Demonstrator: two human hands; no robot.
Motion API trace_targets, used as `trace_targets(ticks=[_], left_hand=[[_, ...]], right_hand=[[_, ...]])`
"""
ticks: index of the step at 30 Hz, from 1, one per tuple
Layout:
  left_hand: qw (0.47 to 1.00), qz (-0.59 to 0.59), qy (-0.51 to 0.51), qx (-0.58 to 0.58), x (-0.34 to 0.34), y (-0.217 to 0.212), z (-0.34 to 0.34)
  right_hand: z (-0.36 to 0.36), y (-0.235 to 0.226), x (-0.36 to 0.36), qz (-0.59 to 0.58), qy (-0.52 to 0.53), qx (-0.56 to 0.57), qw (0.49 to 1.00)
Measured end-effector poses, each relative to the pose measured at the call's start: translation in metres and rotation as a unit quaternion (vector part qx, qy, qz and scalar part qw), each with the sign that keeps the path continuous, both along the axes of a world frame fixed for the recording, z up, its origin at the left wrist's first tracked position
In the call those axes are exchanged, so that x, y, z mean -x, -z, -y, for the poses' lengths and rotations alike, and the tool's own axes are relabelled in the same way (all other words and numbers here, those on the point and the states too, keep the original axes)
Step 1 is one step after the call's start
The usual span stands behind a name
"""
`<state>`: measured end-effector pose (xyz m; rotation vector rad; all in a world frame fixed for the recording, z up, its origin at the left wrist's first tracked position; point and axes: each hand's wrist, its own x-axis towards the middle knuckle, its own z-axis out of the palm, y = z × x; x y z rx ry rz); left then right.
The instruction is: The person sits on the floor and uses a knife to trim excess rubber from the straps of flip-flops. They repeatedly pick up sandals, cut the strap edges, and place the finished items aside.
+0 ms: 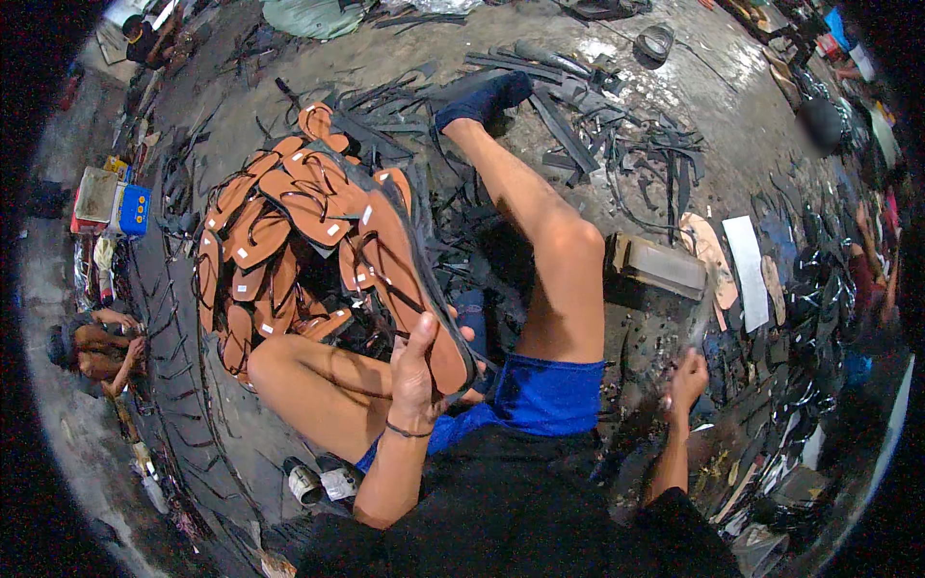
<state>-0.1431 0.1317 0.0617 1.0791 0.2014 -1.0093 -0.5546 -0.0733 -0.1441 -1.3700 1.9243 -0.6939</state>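
Note:
My left hand (414,371) is closed around the heel end of a sandal (400,260) with a tan footbed, thin dark straps and a dark sole edge. The sandal points up and away, with a small white label near its toe. Beyond it and to the left lies a heap of similar sandals (255,231), many with white labels. Out to the right, my right hand (686,382) is closed near the floor. A blurred, narrow greyish streak rises from its fingers; I cannot make out what it is. A rectangular block (665,268) lies just beyond that hand.
Dark rubber offcuts (578,116) litter the floor ahead. A white strip (747,273) and a tan sole-shaped piece (708,252) lie right of the block. At left stand a blue box (134,209) and another person (101,352). Two small containers (303,482) lie by my left thigh.

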Motion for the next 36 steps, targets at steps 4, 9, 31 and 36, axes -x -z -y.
trace_targets(ticks=[4, 9, 31, 36], left_hand=[[0.998, 0.047, 0.018, -0.046, 0.011, 0.008, 0.004], [0.999, 0.021, 0.034, -0.026, 0.012, -0.001, 0.005], [0.977, 0.077, -0.193, -0.056, 0.02, 0.0, -0.088], [0.97, 0.082, -0.196, -0.115, 0.038, 0.019, -0.119]], right_hand=[[0.059, -0.017, -0.022, -0.378, -0.258, 0.408, 0.79], [0.075, -0.004, -0.085, -0.363, -0.205, 0.242, 0.876], [-0.135, -0.239, -0.197, 0.145, -0.623, -0.125, 0.758], [-0.146, -0.234, -0.196, 0.123, -0.645, -0.107, 0.747]])
